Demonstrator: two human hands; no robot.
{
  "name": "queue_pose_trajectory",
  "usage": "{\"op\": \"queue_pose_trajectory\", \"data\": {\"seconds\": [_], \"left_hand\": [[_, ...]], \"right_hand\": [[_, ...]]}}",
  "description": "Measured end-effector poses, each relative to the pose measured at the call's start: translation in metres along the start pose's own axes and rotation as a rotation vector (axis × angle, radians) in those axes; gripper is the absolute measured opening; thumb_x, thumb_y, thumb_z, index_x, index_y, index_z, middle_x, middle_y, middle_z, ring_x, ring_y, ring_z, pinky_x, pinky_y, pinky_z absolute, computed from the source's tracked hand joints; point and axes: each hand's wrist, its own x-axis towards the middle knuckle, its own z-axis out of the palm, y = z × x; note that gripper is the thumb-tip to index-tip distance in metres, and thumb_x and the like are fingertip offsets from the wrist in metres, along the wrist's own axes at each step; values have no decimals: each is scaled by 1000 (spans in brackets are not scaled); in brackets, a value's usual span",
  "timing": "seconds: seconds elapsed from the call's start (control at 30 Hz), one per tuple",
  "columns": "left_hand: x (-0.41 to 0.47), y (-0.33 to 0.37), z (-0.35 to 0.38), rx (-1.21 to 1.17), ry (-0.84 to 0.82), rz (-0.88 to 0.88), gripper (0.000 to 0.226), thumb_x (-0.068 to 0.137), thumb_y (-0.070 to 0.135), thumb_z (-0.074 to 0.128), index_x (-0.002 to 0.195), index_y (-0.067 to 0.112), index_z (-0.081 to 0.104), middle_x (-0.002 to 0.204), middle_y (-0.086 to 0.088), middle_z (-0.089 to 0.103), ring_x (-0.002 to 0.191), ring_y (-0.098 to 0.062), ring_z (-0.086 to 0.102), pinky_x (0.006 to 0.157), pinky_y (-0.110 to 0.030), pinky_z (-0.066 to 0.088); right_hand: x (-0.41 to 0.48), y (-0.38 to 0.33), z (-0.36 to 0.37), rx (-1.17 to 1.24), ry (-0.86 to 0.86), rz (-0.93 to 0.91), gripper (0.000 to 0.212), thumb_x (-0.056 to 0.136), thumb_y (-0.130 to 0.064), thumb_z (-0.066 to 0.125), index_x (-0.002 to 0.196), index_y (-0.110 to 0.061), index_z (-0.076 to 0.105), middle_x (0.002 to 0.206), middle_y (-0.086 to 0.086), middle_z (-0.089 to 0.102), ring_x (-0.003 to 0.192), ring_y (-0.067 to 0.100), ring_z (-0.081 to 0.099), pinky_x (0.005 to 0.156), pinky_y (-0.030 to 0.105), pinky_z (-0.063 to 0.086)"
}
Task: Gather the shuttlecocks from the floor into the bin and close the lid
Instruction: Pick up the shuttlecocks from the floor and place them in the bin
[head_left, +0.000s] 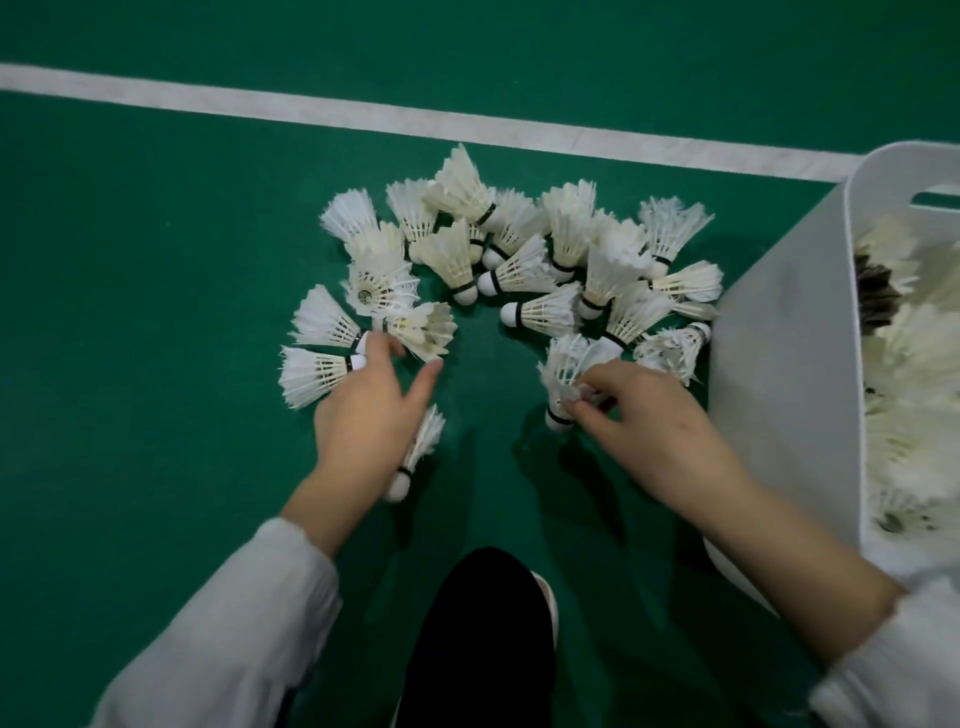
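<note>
Task things: a heap of shuttlecocks (519, 260) lies in a loose arc on the green court floor (156, 260), its right end touching the bin.
Bin: the white plastic bin (779, 389) stands at the right, open-topped, with a handle slot in its far wall. Stored shuttlecocks (914, 364) already fill much of it.
Lid: not in view.
Right hand: the right hand (654, 415) pinches a feather shuttlecock (563, 364) by its skirt, fingertips curled into the feathers and cork pointing down, just beside the bin wall.
Left hand: the left hand (363, 410) is released, fingers spread and straight, reaching over the corks at the left end of the arc.
Under the left palm: a lone shuttlecock (423, 436) shows below the hand. Whether it is held or just lying on the floor cannot be told.
Handling: these are probably very light and should lift with no effort. The feathers look thin and many are already frayed, so a hard squeeze would likely crush or snap them.
Where to hold: the rounded cork, or the banded base just above it, is likely the firm part. Several could be scooped loosely at once.
Progress: judged partway, with many on the floor and the closing step not yet done.
Background: a white boundary line (363, 111) runs behind the heap.
</note>
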Motion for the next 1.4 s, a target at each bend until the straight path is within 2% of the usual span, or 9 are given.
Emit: {"op": "queue_pose_trajectory", "data": {"seconds": [0.17,0.3,0.5,0.63,0.67,0.77,0.87,1.0,1.4], "left_hand": [[31,17,11,204,16,7,44,93,53,34,101,11,45,86,-14,64,78,-32,61,59,-33,37],[27,21,-7,174,56,15,28,94,33,33,90,10,50,75,-8,56,67,-28,50,56,-31,33],[0,56,-52,-20,30,145,38,95,35,32,67,15,48,65,-8,55,61,-28,52,56,-32,43],[-5,94,-62,-53,22,243,40,94,35,33,63,14,44,60,-6,50,61,-30,49,52,-32,32],[-8,104,-62,-69,13,266,41,93,36,34,61,14,43,58,-7,51,60,-30,49,51,-32,32],[-17,125,-58,-82,-1,335,44,92,39,39,58,12,44,52,-8,50,53,-26,49,46,-29,29],[-25,134,-52,-64,-18,370,43,90,44,40,58,15,46,49,-6,50,52,-25,50,47,-29,33],[-30,137,-42,-90,-78,362,43,91,39,44,55,17,42,45,-6,46,51,-28,49,50,-34,39],[-52,151,-33,-79,-120,398,42,90,45,42,59,16,45,44,-5,47,48,-25,50,50,-35,42]], "right_hand": [[-1,2,-1,15,47,-18,13,89,-22,56,89,-12,64,84,-2,55,86,19,55,71,28,37],[-5,-3,-17,15,77,-75,12,88,-20,57,90,-12,66,84,-5,55,89,19,57,70,26,36],[-11,-8,-146,-120,170,-267,17,88,-32,56,91,-18,65,90,-5,54,75,14,56,70,29,46],[-26,49,-215,-209,399,-93,13,86,-28,61,93,-17,64,87,0,56,70,18,55,69,4,39],[-32,69,-225,-162,454,-16,13,85,-29,62,94,-20,62,86,0,57,73,20,58,73,6,42],[-59,116,-239,16,590,200,13,79,-34,59,91,-35,55,83,0,59,84,29,64,87,48,51],[-79,148,-233,80,649,351,9,78,-37,57,82,-29,55,83,3,63,86,29,64,85,49,51],[-90,168,-210,-16,525,463,13,88,-22,56,91,-13,64,87,10,64,80,24,55,67,28,35],[-65,209,-146,-362,183,567,20,85,-9,52,93,-6,70,92,17,68,83,34,60,67,31,42]]}}
